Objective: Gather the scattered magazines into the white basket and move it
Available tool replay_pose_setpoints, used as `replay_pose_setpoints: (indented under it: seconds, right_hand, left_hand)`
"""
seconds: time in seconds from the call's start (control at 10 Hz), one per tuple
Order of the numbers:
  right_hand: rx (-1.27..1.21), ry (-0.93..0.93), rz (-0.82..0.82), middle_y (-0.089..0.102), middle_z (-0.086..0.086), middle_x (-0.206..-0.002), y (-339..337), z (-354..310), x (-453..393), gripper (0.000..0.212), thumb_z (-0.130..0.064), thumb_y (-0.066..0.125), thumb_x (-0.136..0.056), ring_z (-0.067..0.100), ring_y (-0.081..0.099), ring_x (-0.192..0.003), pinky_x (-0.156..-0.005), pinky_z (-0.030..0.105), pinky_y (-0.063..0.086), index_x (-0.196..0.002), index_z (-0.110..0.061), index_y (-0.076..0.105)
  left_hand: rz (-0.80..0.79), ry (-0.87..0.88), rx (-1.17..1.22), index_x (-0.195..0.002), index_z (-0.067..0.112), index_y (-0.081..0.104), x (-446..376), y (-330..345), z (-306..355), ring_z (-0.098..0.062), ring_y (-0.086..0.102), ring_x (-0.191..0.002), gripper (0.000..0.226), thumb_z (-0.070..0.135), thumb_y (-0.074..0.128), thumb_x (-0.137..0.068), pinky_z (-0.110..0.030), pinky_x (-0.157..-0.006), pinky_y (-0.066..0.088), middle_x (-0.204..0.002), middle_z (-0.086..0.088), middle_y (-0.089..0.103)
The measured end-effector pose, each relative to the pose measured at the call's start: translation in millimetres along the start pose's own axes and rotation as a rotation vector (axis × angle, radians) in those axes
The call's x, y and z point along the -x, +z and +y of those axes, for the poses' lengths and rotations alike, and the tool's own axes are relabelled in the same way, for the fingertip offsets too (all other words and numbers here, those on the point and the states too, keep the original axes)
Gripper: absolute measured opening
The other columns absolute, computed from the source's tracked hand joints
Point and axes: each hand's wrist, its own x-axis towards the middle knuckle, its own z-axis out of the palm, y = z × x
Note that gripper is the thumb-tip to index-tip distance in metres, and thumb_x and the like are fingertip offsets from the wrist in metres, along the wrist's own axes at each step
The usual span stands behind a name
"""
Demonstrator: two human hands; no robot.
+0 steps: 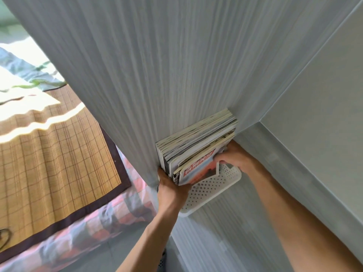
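Note:
A white perforated basket (206, 191) stands on the floor in the corner between the curtain and the wall. Several magazines (198, 142) stand upright in it, packed together, the front one with a red and white cover. My left hand (170, 190) grips the basket's left end, right beside the curtain's hem. My right hand (233, 156) holds the basket's right end, fingers curled over the rim against the front magazine. The far side of the basket is hidden behind the magazines.
A pale grey curtain (137, 75) hangs down just left of and behind the basket. A bed with a bamboo mat (49, 154) and a checked sheet (117, 216) lies at the left. A grey-white wall (314, 134) runs along the right.

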Motion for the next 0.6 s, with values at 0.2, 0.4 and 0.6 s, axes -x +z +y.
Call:
replay_pose_setpoints:
  seconds: [0.2,0.4,0.6]
  right_hand:
    - [-0.269,-0.042,0.074,0.076,-0.007,-0.085,4.4,19.9,0.2,0.045,0.014,0.072,-0.070,0.010,0.074,-0.088,-0.062,0.017,0.058,-0.092,-0.024,0.065]
    - [-0.317,-0.074,0.055,0.073,-0.022,-0.084,4.5,24.6,1.8,0.061,0.017,0.063,-0.072,0.000,0.071,-0.085,-0.062,0.016,0.058,-0.084,-0.043,0.064]
    - [-0.375,-0.005,0.098,0.068,0.001,-0.114,12.2,6.9,14.1,0.063,0.013,0.064,-0.071,0.023,0.063,-0.114,-0.084,0.042,0.061,-0.116,-0.030,0.056]
  left_hand:
    - [0.041,-0.111,0.307,-0.139,0.022,0.027,-5.2,17.9,15.0,-0.032,0.056,-0.111,0.075,-0.004,0.057,-0.075,-0.048,-0.097,0.050,-0.123,-0.010,0.059]
    - [0.050,-0.132,0.489,-0.135,0.024,0.036,-8.6,18.7,14.5,-0.027,0.060,-0.105,0.074,-0.012,0.055,-0.073,-0.046,-0.095,0.051,-0.116,-0.005,0.064]
    - [0.056,-0.129,0.502,-0.131,0.021,0.040,-10.2,18.5,14.5,-0.027,0.061,-0.102,0.071,-0.013,0.054,-0.070,-0.048,-0.094,0.051,-0.114,-0.009,0.065]
